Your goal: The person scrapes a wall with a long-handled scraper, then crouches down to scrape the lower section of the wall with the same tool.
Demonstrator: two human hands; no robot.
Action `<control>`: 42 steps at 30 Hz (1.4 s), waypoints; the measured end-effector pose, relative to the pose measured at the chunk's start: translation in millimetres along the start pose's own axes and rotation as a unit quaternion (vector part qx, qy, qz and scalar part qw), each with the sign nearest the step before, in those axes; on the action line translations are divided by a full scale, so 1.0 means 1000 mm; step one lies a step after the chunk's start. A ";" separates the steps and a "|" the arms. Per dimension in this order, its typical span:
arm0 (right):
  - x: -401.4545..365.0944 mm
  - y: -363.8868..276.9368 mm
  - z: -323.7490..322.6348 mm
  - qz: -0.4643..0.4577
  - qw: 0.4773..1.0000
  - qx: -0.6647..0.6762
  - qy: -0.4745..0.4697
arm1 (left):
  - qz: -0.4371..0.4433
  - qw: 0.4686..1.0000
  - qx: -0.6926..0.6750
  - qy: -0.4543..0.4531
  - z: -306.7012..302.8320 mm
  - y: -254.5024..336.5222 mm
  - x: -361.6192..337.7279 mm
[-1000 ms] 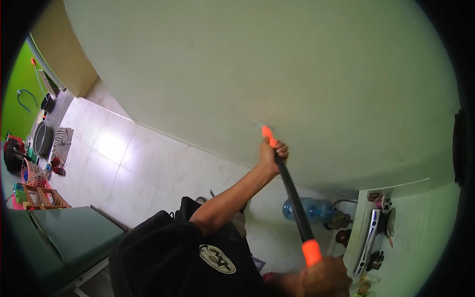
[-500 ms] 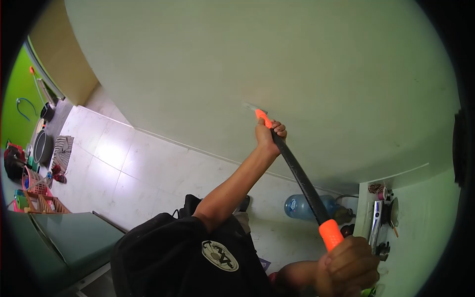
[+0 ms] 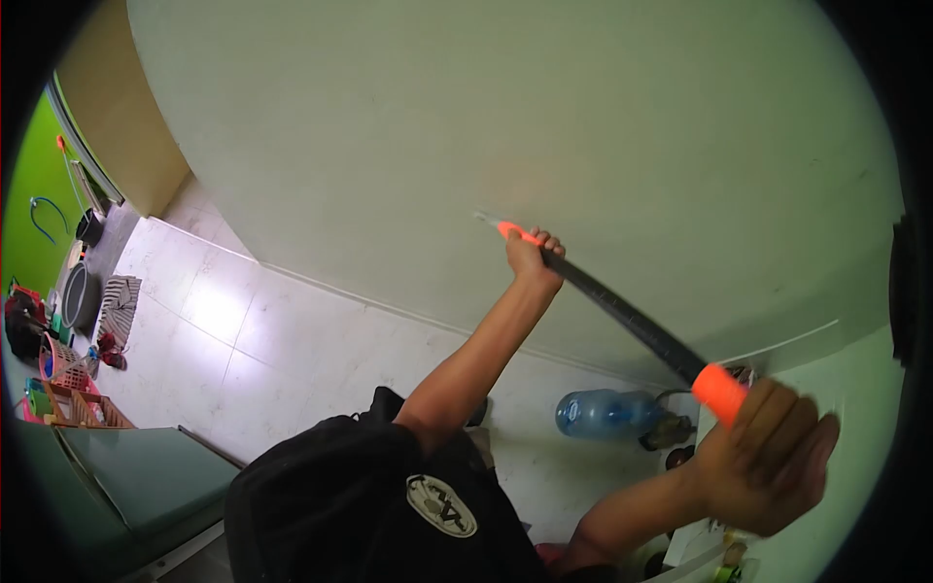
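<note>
Between the curled fingers of the left hand point(image 3: 535, 257) ran the black long-handled tool point(image 3: 634, 319), held at its front orange grip point(image 3: 513, 232); the right hand point(image 3: 768, 462) wrapped its fingers round the rear orange grip point(image 3: 719, 392). Beyond the left fingers, the pale tip point(image 3: 484, 217) lay by the wall point(image 3: 389, 107), contact unclear. An uneven right-hand push might have skidded it, scraping the surface. Below the fingers, a blue water jug point(image 3: 604, 413) risked a knock from a slipping handle; ahead, the wall blocked forward travel.
</note>
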State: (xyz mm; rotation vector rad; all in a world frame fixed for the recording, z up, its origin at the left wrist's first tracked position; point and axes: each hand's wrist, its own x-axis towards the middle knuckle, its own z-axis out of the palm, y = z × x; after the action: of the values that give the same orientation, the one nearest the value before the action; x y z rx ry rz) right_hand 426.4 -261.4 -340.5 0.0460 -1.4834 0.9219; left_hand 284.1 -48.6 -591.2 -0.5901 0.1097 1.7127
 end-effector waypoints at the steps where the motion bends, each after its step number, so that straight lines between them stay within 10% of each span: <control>1: 0.000 0.000 0.004 -0.002 0.999 -0.012 -0.031 | -0.007 1.000 -0.005 -0.014 0.002 0.000 0.000; 12: -0.007 0.080 -0.021 0.010 0.993 -0.114 0.041 | 0.019 0.999 0.002 0.045 -0.040 0.031 0.067; 17: -0.032 0.055 -0.022 0.022 0.997 -0.032 -0.066 | -0.037 0.998 0.016 0.048 -0.014 0.033 0.019; 20: -0.008 0.050 0.006 -0.107 0.991 -0.052 0.065 | -0.021 0.997 0.027 0.073 0.003 0.028 0.012; 22: -0.037 0.078 -0.083 -0.306 0.817 -0.486 0.056 | -0.016 0.996 0.011 0.082 -0.018 0.030 0.037; 24: -0.056 0.088 -0.089 -0.259 0.821 -0.505 0.066 | -0.022 0.996 0.012 0.082 -0.075 0.052 0.082; 26: -0.053 0.114 -0.025 0.007 0.994 -0.077 0.074 | -0.034 0.998 0.018 0.057 -0.058 0.057 0.098; 27: -0.055 0.091 -0.062 0.010 0.995 -0.081 -0.059 | -0.040 0.997 0.028 0.058 -0.048 0.053 0.084; 29: -0.030 0.071 0.004 -0.109 0.985 -0.120 0.053 | -0.060 0.994 0.042 0.083 -0.033 0.037 0.035; 38: -0.041 0.107 0.004 0.018 0.976 -0.210 0.049 | -0.058 0.992 0.037 0.103 -0.084 0.054 0.094; 40: -0.041 0.088 -0.018 -0.252 0.886 -0.389 -0.026 | -0.069 0.993 0.037 0.093 -0.052 0.038 0.056; 41: -0.031 0.076 0.011 -0.077 0.992 -0.090 0.035 | -0.079 0.992 0.042 0.093 -0.046 0.034 0.039; 42: -0.043 0.075 -0.005 -0.074 0.991 -0.096 0.060 | -0.071 0.991 0.042 0.106 -0.042 0.033 0.038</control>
State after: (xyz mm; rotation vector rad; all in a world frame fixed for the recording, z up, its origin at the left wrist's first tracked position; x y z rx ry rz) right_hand 397.0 -229.8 -415.2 -0.0391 -1.4306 0.6474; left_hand 262.7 -38.5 -652.7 -0.6995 0.2843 1.4971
